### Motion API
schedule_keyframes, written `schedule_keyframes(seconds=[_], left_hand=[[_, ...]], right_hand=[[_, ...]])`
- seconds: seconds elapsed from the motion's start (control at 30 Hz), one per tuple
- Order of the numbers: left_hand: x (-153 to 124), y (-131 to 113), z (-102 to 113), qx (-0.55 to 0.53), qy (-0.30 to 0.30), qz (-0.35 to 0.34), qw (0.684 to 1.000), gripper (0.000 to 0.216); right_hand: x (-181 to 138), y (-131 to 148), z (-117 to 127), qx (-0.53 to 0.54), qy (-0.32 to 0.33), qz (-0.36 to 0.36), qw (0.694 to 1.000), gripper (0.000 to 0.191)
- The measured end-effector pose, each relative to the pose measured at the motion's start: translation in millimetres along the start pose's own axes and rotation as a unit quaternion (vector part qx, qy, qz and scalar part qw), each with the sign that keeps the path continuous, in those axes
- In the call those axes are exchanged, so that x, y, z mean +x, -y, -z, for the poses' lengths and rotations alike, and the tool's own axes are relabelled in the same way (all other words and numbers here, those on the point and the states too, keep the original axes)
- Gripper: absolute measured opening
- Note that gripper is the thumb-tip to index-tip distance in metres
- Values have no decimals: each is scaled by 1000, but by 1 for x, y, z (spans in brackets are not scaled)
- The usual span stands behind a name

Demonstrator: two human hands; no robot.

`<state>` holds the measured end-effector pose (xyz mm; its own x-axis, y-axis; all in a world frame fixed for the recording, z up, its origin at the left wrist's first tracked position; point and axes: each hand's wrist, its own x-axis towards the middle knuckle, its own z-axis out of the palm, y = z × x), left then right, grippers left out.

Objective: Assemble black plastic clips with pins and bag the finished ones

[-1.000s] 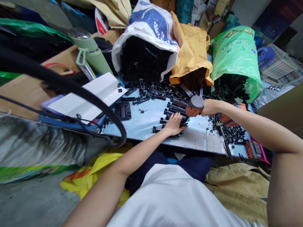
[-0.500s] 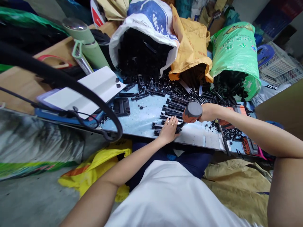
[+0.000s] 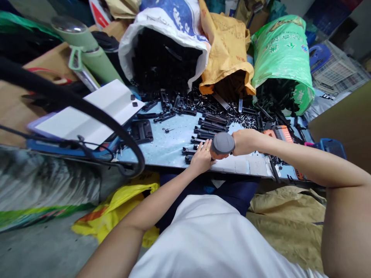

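Observation:
My right hand [image 3: 245, 142] is closed round the handle of an orange and grey cordless drill [image 3: 222, 143]. The rounded grey back of the drill faces me, and its tip is hidden below. Close by, my left hand [image 3: 201, 157] lies over the front end of a row of long black plastic parts [image 3: 204, 135]. Its fingers and thumb hold the nearest black plastic part [image 3: 189, 159] near the table's front edge. Where the drill meets that part is hidden behind the drill and my fingers.
A white sack [image 3: 165, 23], an orange sack [image 3: 227, 42] and a green sack [image 3: 282, 50] lie open at the back, with dark parts spilling out. Loose screws [image 3: 169, 130] lie on the blue tabletop [image 3: 162, 144]. A black cable [image 3: 95, 110] arches at left, near a green flask [image 3: 89, 50].
The drill and my right hand have moved left and towards me, up against my left hand. My left hand stays on the black part. The whole view has shifted slightly.

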<state>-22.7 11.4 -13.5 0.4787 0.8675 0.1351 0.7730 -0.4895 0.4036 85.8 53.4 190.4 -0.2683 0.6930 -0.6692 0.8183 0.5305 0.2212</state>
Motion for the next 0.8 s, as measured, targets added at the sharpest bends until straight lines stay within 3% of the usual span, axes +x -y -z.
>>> schedule_keyframes(seconds=[0.13, 0.23, 0.33, 0.47, 0.6, 0.67, 0.8], left_hand=[[-1, 3, -6, 27, 3, 5, 1000, 66], [-1, 6, -12, 44, -3, 0, 999, 68], [-3, 8, -16, 38, -28, -15, 999, 67], [-10, 12, -18, 5, -108, -66, 992, 43], [-13, 14, -19, -6, -204, -105, 973, 28], [-13, 12, -18, -5, -224, -110, 968, 25], [-9, 5, -14, 5, -220, -112, 969, 24]], right_hand=[[-15, -28, -42, 146, -54, -12, 988, 23], [-30, -70, -89, 344, -98, -21, 934, 22], [-47, -121, -129, 510, -184, -123, 832, 24], [-63, -187, -164, 588, -311, -327, 671, 26], [-59, -235, -193, 593, -316, -493, 553, 17], [-51, -248, -207, 594, -294, -530, 528, 13], [-41, -263, -227, 610, -265, -526, 530, 11]])
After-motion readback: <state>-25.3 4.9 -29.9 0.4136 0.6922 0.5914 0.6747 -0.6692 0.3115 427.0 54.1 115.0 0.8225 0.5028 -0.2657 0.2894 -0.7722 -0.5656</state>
